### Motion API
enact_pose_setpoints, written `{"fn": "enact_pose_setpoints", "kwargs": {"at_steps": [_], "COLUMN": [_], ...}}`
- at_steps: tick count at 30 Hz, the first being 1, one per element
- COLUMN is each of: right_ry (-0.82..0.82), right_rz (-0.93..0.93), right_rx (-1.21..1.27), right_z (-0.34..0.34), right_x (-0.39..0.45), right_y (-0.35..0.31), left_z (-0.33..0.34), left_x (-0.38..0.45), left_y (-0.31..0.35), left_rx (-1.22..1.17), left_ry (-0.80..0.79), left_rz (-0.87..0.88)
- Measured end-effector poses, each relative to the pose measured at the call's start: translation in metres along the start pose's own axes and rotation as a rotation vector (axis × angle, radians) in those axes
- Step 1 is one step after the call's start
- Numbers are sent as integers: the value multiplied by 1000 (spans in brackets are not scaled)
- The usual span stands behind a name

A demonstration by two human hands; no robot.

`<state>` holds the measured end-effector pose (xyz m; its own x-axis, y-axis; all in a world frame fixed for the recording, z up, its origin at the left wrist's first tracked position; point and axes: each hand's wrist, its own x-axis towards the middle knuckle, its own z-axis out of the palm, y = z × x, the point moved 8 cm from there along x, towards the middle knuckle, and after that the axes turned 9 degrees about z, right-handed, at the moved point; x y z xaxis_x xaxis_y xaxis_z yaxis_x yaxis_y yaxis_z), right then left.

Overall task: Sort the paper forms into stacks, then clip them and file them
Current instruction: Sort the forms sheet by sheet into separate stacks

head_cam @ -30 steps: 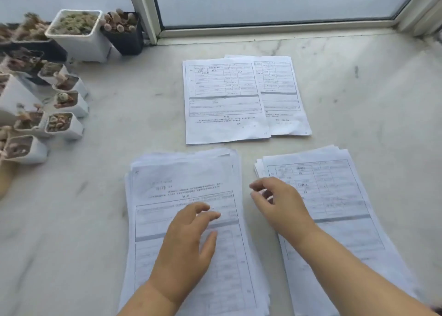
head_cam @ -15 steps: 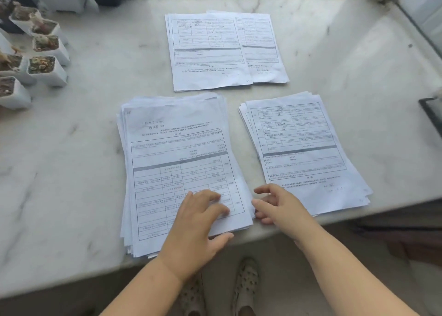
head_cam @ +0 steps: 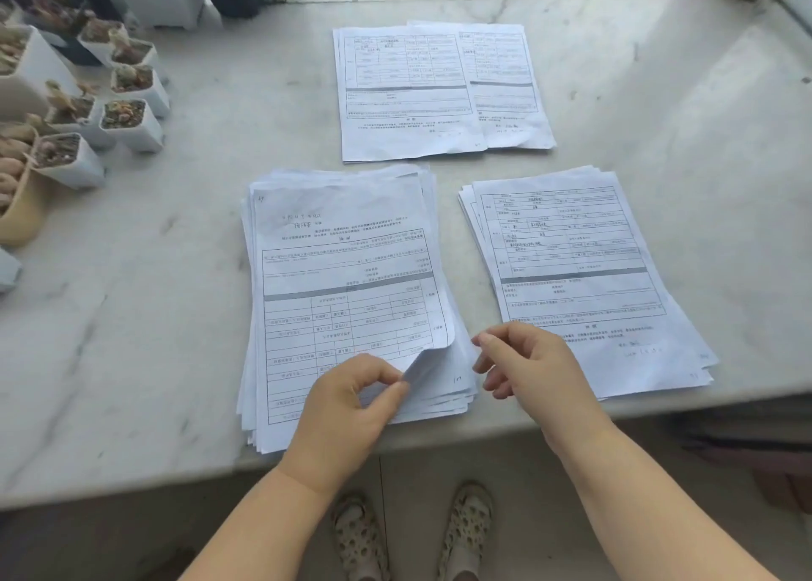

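1. Head view: my left hand (head_cam: 347,400) pinches the near right corner of the top sheet (head_cam: 351,272) on the big stack (head_cam: 444,393), thumb and forefinger curled round the lifted, curling corner. The rest of that sheet lies flat.
2. My right hand (head_cam: 529,363) hovers just beside that corner, over the gap between the big stack and the right stack (head_cam: 584,268). Fingers loosely bent, holding nothing.
3. Form locations: big stack near centre of the ledge (head_cam: 703,141); right stack beside it, its near corner at the ledge edge; two far piles (head_cam: 439,92) overlapping near the window.
4. Step in hand, my judgement: peel off one sheet and sort it. To do it well I should check that only one sheet is pinched, since the paper is thin and the stack edges are fanned. Lift the corner slowly, let my right hand take the free edge, and keep the stack from sliding toward the ledge edge.
5. The top sheet's print reads upside down to me; it likely needs turning before matching to a pile.
6. Sorting looks well short of done; the big stack is thick.
7. Hard to read: form text is too small and blurred to tell types apart. No clip or file folder in view. Pots (head_cam: 127,123) at far left are cut off by the frame. I cannot tell how many sheets lie between my fingertips.
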<state>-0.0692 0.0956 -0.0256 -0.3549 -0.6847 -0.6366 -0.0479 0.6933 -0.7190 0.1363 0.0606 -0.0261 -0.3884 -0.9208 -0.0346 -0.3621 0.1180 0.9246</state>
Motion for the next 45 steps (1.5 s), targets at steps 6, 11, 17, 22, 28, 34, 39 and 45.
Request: {"fn": "enact_pose_setpoints", "kwargs": {"at_steps": [6, 11, 17, 22, 28, 34, 39, 45], "right_ry": [-195, -61, 59, 154, 248, 566, 499, -78], "right_rz": [214, 199, 227, 69, -513, -1089, -740, -100], "right_rx": [-78, -127, -14, -213, -929, -830, -257, 153], "right_z": [24, 8, -29, -56, -9, 9, -37, -1], "right_x": [7, 9, 9, 9, -28, -63, -44, 4], "right_y": [10, 19, 20, -23, -141, -222, -176, -95], "left_z": [29, 28, -45, -65, -56, -117, -198, -227], "left_x": [-31, -37, -9, 13, 59, 125, 103, 60], "left_y": [27, 22, 7, 33, 144, 149, 112, 75], "left_rx": [214, 269, 194, 457, 952, 1146, 644, 137], "left_ry": [-206, -212, 160, 99, -18, -105, 289, 558], "left_rz": [400, 414, 123, 285, 732, 232, 92, -21]}}
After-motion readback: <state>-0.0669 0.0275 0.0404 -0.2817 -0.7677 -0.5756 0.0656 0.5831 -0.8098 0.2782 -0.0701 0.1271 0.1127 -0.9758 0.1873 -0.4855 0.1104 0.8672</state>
